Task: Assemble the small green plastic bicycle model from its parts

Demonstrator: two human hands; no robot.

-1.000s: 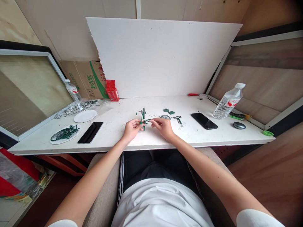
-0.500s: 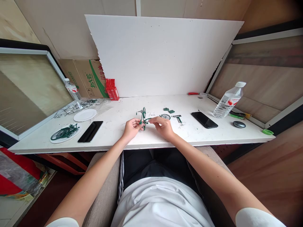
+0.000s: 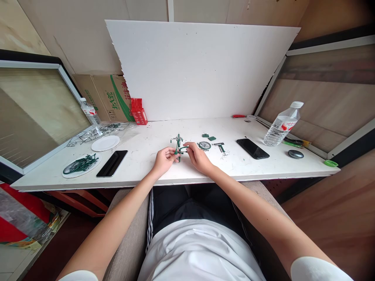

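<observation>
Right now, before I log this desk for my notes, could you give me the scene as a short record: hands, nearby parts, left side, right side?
Left hand: holds the green model
Right hand: fingertips at the model's right side; grip unclear
Nearby parts: spoked wheel, two small green pieces
Left side: phone, plate of green parts, white plate
Right side: second phone, upright bottle

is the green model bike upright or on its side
Upright: the green model bike sits in the left grip, its far wheel seen nearly edge-on.
</observation>
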